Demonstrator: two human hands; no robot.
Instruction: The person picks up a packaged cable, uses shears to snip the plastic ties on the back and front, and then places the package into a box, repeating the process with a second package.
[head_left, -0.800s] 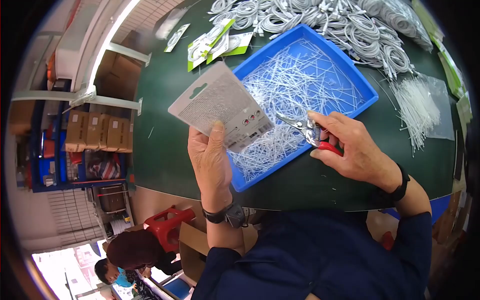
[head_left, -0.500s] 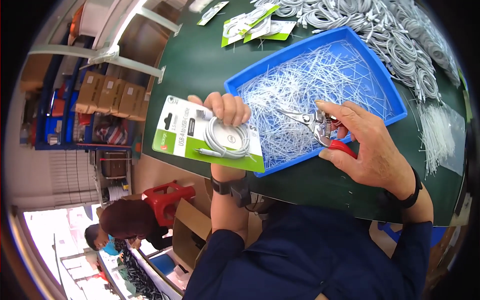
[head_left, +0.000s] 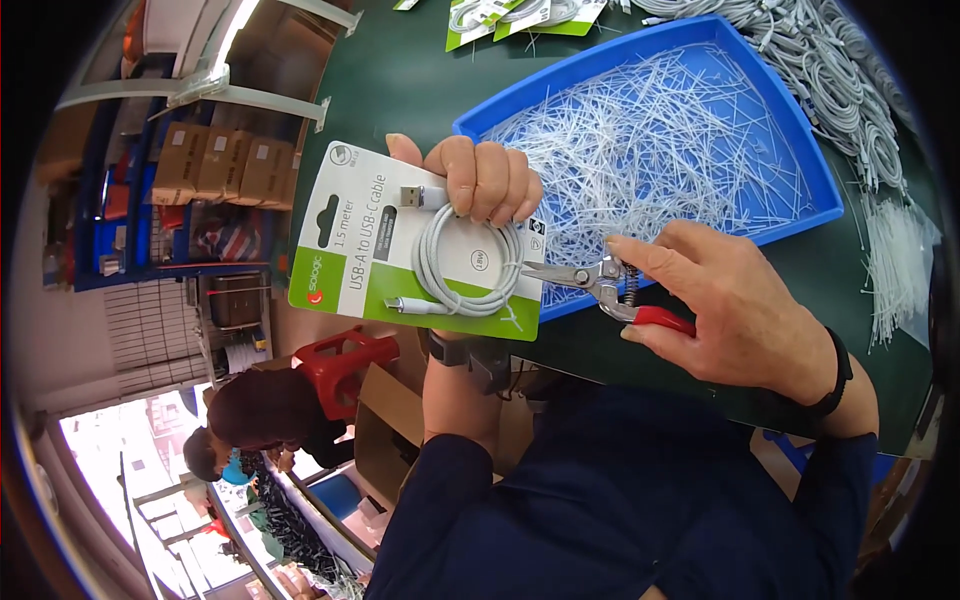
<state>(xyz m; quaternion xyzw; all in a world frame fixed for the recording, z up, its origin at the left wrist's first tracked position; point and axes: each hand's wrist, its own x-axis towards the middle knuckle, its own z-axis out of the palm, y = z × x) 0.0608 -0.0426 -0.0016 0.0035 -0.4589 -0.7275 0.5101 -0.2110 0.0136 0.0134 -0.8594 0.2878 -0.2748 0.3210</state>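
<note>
My left hand [head_left: 487, 180] is closed on the upper edge of a white and green cable card [head_left: 345, 240], its face tilted toward me. A coiled white USB cable [head_left: 428, 255] is fastened to that card, and thin white tie ends [head_left: 512, 317] stick out at its lower right. My right hand [head_left: 740, 310] grips small red-handled pruning shears [head_left: 608, 287]. The blade tips reach the right side of the card, beside the coil; whether they touch a tie is too small to tell.
A blue tray [head_left: 822, 212] full of white tie clippings [head_left: 640, 130] lies behind my hands. Coiled grey-white cables [head_left: 835, 125] are heaped at the far right, above a bundle of white cable ties [head_left: 888, 270]. Several carded cables [head_left: 525, 14] lie at the back. A person [head_left: 262, 410] sits at lower left.
The shears have moved left and slightly down, from over the tray to the card's right edge. My left hand has brought the card slightly nearer and turned it more squarely toward me.
</note>
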